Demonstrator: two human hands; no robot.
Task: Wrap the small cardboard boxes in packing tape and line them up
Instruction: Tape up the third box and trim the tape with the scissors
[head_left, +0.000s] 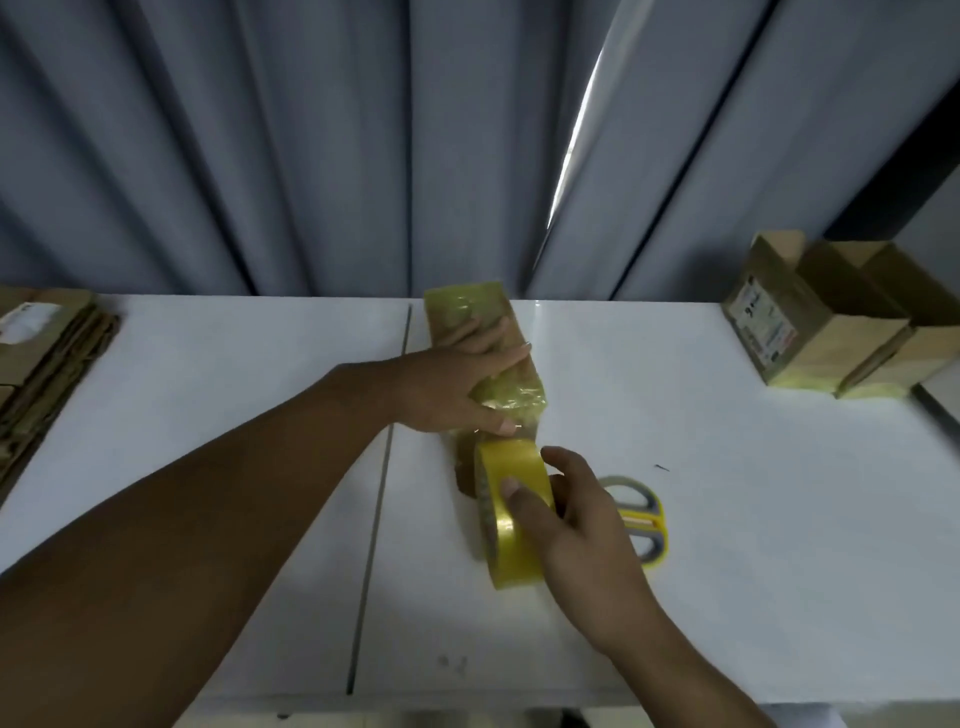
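Our left hand (447, 389) clasps the brown cardboard box (467, 306), lying lengthwise away from us; our right hand (582, 519) pinches the yellow tape roll (514, 551) at its near end.

Scissors (645, 521) (blades unseen) lie half hidden behind the right hand (587, 530).

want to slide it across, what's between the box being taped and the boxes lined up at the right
Only bare white table, in the head view, between the cardboard box the left hand holds and the lined-up boxes.
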